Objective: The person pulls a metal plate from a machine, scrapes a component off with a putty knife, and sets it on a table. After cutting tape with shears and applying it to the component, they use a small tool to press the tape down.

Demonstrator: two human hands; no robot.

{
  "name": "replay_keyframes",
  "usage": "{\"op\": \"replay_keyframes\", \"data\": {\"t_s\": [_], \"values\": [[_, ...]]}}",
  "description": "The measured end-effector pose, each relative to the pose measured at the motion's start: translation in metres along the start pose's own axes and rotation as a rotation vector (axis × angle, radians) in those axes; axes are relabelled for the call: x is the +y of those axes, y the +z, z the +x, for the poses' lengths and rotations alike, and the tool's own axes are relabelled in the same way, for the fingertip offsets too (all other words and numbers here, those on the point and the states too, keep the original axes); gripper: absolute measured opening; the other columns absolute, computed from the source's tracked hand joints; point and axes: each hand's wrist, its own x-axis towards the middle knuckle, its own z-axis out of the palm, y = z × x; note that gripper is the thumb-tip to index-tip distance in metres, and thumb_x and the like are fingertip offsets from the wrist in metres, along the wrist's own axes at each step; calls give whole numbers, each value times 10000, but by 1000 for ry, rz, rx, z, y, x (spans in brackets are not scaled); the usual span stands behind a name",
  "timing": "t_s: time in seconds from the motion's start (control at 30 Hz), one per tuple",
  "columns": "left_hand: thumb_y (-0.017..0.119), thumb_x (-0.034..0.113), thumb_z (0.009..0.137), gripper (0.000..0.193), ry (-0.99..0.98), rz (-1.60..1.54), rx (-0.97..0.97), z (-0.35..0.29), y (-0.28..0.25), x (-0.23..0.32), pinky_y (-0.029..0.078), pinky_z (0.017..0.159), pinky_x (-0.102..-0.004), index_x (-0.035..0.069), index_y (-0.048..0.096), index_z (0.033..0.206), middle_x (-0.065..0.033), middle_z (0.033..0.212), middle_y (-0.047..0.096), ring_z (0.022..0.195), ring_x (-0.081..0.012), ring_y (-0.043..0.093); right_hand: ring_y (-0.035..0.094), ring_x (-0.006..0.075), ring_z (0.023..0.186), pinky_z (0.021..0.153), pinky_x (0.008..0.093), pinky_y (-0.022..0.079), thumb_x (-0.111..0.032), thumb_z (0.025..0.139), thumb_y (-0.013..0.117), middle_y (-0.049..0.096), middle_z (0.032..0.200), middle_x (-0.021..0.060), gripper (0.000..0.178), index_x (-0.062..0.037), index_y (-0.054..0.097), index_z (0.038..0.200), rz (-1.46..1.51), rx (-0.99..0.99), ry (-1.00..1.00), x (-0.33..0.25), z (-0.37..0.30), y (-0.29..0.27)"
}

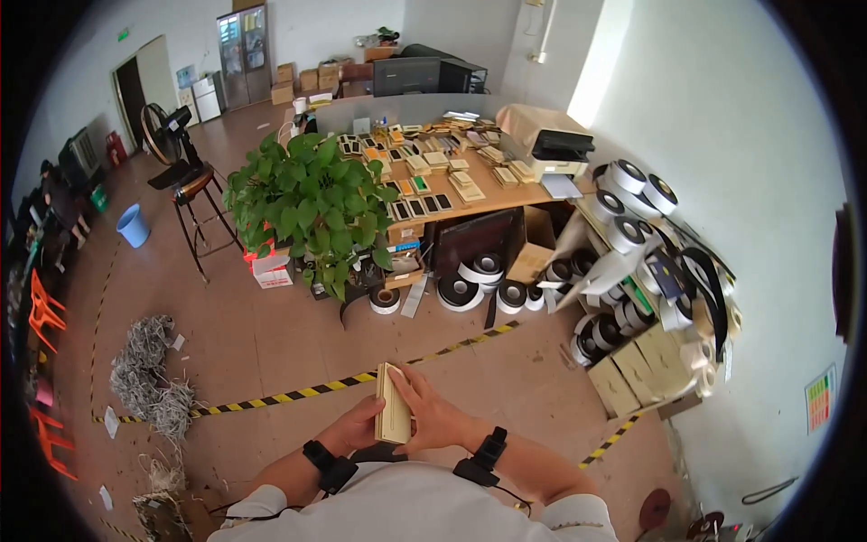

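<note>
At upper centre a tan desk (513,193) carries small cream stacks (467,188) and, toward its right end, a printer (562,147), while the reddish-brown floor (262,348) bears a blue bucket (134,227) at upper left, grey shredded strips (144,372) at lower left and striped yellow-black tape (312,392) across the lower middle.

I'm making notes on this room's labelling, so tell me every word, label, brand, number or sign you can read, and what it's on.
None can be quoted.
Cream stack between the left hand and right hand: no readable lettering.
Coloured wall chart, far right: print too small to read.
Green sign, upper left: too small to read.
Red-and-white carton below the leafy plant: any print too blurred to read.
</note>
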Motion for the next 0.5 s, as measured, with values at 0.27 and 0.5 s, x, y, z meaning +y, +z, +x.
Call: {"op": "replay_keyframes", "data": {"t_s": [0.27, 0.5], "values": [[631, 484, 979, 679, 101, 72, -44, 158, -61, 112, 518, 1041, -432, 41, 428, 1452, -132, 1356, 590, 1199, -282, 631, 323, 480, 1408, 1141, 494, 381, -365, 522, 943, 266, 1544, 282, 1384, -38, 134, 1596, -94, -16, -14, 119, 140, -96], [573, 446, 1026, 591, -105, -38, 13, 259, -118, 192, 529, 1004, -403, 32, 456, 1431, -134, 1342, 609, 1171, -264, 648, 339, 479, 1396, 1165, 500, 336, -390, 533, 929, 318, 1513, 292, 1352, -10, 165, 1582, -211, -66, 4, 222, 244, -171]]}}
